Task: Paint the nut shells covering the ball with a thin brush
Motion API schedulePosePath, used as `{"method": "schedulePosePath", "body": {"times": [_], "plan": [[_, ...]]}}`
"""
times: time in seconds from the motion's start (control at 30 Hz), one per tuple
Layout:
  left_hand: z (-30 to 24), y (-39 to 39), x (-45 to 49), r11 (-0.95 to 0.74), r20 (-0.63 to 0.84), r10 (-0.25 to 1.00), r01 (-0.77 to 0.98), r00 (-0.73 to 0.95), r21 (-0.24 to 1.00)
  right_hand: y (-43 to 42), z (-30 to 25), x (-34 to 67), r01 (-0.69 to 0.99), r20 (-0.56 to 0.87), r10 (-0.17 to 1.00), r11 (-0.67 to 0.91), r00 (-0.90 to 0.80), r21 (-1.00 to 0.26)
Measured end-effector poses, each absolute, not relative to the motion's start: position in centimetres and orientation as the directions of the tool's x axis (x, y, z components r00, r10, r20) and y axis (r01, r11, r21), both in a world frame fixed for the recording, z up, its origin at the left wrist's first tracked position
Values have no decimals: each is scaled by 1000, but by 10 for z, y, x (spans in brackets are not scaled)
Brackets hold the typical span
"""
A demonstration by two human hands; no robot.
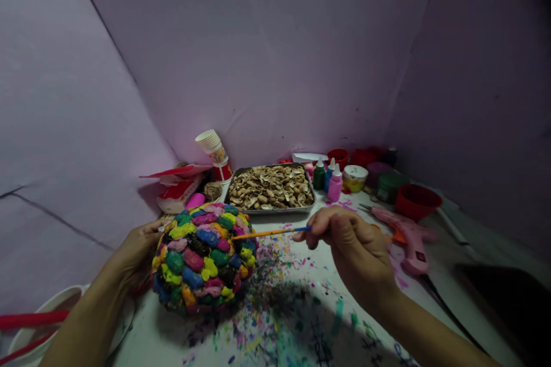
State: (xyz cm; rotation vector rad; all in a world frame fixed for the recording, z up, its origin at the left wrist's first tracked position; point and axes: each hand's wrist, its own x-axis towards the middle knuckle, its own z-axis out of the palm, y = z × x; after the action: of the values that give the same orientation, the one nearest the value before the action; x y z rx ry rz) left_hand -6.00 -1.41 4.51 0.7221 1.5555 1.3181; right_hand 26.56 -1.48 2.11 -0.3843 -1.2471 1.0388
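Observation:
A round object covered in painted peanut shells (202, 261) is held up over the paint-flecked table, its bumps pink, blue, green, yellow, orange and black. My left hand (140, 252) grips it from the left side, with most of the fingertips hidden behind it. Between the thumb and fingers of my right hand (355, 246) is a thin paintbrush (271, 233) with an orange and blue handle. Its tip touches the right front of the painted shells, near an orange patch.
Behind stands a metal tray (279, 210) of peanut shells. Small paint bottles (334, 186), a lidded tub (355, 178) and red bowls (417, 202) line the back right. A pink glue gun (415, 249) lies at right with its cord. Stacked paper cups (217, 152) lean at back left.

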Motion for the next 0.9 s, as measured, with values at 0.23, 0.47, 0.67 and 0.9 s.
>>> {"method": "schedulePosePath", "body": {"times": [0.23,0.47,0.67,0.9], "plan": [[44,-13,-63,279,-304,867,-122,-395,953,-17,25,274,-240,685,715,647,-139,-724],[42,-14,-63,257,-279,881,-108,-383,960,-14,21,268,-438,506,858,422,-92,-794],[40,-15,-63,222,-241,889,-94,-390,970,0,19,250,-625,29,993,-50,-116,-779],[42,-13,-64,244,-257,873,-86,-415,966,21,13,231,-663,-175,977,-214,-126,-718]]}}
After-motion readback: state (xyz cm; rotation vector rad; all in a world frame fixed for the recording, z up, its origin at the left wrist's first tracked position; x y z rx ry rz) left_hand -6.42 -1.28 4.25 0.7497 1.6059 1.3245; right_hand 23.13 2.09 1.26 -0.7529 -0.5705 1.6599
